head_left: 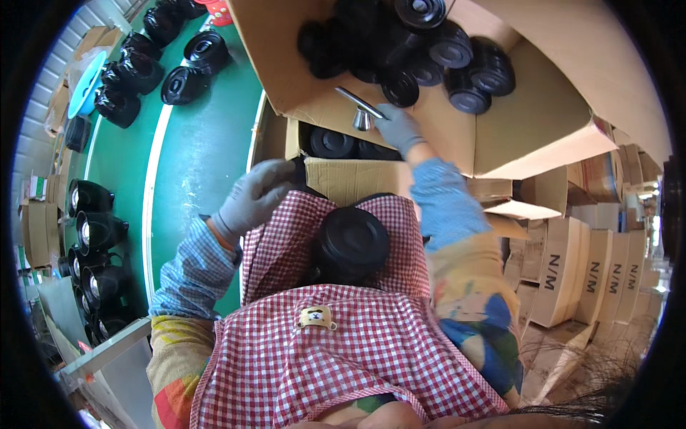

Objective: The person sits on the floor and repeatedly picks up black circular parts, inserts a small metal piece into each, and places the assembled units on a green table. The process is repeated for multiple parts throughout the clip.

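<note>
My right hand (399, 127), in a grey glove, grips a shiny metal piece (362, 114) with a straight bar and a small flared cone under it. It is held out over the big cardboard box's near side. My left hand (257, 196), also gloved, hovers by the green belt's edge with fingers loosely bent and no object visible in it. A black round housing (350, 243) with a ringed top rests in my lap on the red checked apron. Several black round parts (449, 46) lie in the big open cardboard box (529, 114) ahead.
The green conveyor belt (200, 143) on my left carries black round parts (184, 84) and black housings (100, 279). Under the big box, a smaller carton (350, 177) holds more black parts. Flattened cartons (561, 272) stand at right. A blue basin (87, 86) is far left.
</note>
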{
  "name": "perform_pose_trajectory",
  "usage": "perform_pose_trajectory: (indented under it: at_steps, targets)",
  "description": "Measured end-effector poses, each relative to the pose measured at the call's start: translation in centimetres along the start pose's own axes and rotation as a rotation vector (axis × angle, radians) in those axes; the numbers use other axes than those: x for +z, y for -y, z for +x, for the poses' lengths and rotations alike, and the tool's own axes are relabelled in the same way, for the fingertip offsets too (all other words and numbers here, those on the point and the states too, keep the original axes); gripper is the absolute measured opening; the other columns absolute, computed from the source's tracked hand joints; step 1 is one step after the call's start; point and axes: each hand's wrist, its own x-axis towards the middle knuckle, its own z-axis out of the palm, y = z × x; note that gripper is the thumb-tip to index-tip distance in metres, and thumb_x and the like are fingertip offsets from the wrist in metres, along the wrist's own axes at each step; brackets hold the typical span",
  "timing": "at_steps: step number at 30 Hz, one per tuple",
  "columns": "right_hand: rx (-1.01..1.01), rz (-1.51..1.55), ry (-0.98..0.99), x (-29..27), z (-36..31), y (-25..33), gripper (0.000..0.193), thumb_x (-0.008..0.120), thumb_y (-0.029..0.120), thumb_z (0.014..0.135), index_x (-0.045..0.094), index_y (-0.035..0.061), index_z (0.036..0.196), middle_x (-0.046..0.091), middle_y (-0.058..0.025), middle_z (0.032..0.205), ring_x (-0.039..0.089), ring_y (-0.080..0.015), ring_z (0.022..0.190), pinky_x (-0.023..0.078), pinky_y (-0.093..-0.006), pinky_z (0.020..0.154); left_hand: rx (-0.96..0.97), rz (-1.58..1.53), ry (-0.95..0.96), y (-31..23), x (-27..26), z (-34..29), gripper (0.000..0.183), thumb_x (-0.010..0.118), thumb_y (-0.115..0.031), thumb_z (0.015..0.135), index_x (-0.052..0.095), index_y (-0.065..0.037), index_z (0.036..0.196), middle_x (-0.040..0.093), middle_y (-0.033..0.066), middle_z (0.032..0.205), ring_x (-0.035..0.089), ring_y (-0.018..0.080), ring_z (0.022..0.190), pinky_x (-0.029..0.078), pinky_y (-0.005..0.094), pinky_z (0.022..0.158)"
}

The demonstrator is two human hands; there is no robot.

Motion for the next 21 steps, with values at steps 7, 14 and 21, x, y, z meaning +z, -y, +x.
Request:
perform_pose_trajectory:
  at_steps: [7,14,21]
  targets:
    - [-0.078,0.549,0.513,-11.5,-17.1,6.4,0.044,0.06,0.004,0.094,0.061,0.0055,0.137,0.066,-0.0024,0.09,0.054,-0.0068,0.067,0.05,-0.0235,0.062,0.483,0.243,-0.018,-6.1,-0.6,3.5,0.052,0.068,-0.02,0.092,0.054,-0.001,0.138,0.062,0.0228,0.127,0.062,0.0376,0.117,0.05,0.0424,0.101]
    - [-0.277,0.47,0.479,-8.9,-21.8,5.3,0.048,0.063,0.007,0.092,0.058,0.007,0.14,0.07,-0.0096,0.105,0.062,-0.0142,0.08,0.053,-0.0277,0.078,0.392,0.432,0.299,-8.2,3.1,1.7,0.036,0.065,-0.016,0.092,0.065,-0.003,0.125,0.07,0.0186,0.097,0.067,0.0356,0.085,0.055,0.0427,0.075]
    - [-0.243,0.205,0.568,-9.8,-22.6,5.2,0.051,0.065,0.018,0.089,0.058,0.0105,0.139,0.071,-0.0176,0.111,0.07,-0.0285,0.095,0.054,-0.0396,0.088,0.311,0.466,0.415,-8.2,4.0,3.0,0.03,0.061,-0.017,0.094,0.068,-0.007,0.121,0.071,0.0168,0.097,0.069,0.0335,0.087,0.055,0.0439,0.079]
